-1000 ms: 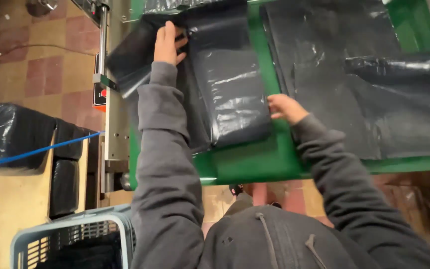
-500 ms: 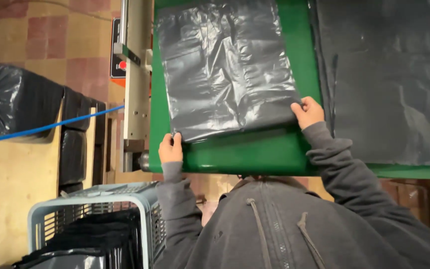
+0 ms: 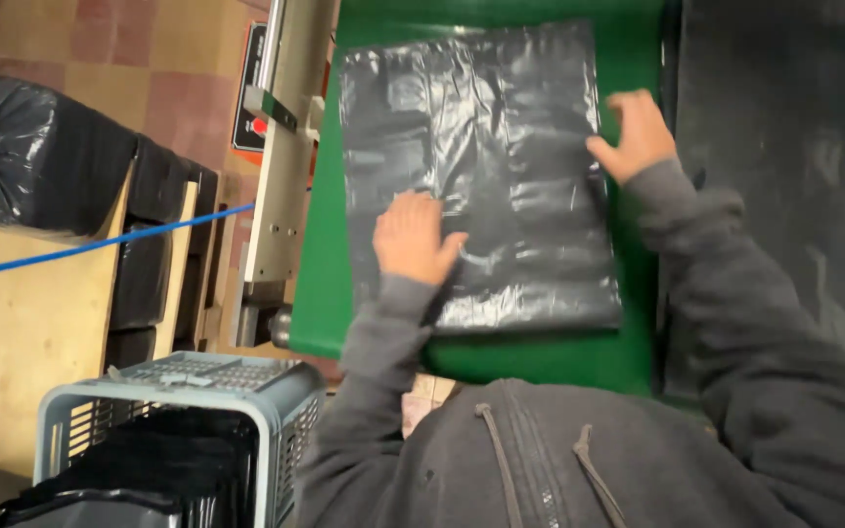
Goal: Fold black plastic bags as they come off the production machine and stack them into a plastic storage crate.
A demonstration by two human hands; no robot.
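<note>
While the black plastic bag (image 3: 481, 186) lies flat on the green table (image 3: 330, 284), it is pressed — not gripped — by open left hand (image 3: 413, 240) and right hand (image 3: 633, 132); folding is not yet seen.

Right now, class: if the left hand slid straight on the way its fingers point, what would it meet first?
The left hand lies flat on the black plastic bag, fingers pointing up the table. It would likely just run along the bag toward its far edge.

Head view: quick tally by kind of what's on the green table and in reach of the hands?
Flat black plastic bag under both hands: 1
Hands on it: 2, left hand, right hand
Green table: 1
Grey crate: 1
Total: 5
</note>
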